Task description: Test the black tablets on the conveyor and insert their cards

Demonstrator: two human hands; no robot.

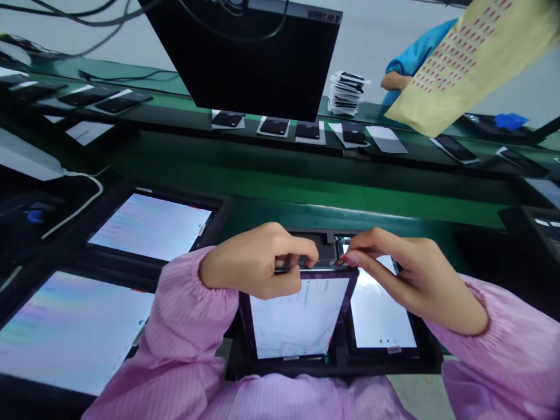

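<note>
A tablet (301, 321) with a lit white screen is tilted up in front of me. My left hand (262, 259) grips its upper edge, fingers behind and thumb at the front. At the same edge's right end, my right hand (398, 268) pinches a small dark flat piece (340, 262) between thumb and forefinger; it looks like a card or card tray, too small to be sure. Behind my right hand, a second lit tablet (380, 315) lies in a black tray (431, 356).
Two more lit tablets (151, 227) lie on the left. Beyond the green bench (280, 184), a shelf carries several dark phones (275, 126) on white sheets and a stack (345, 93). A black monitor (258, 64) and a yellow sheet (464, 64) hang above. A person's blue sleeve (415, 52) shows behind.
</note>
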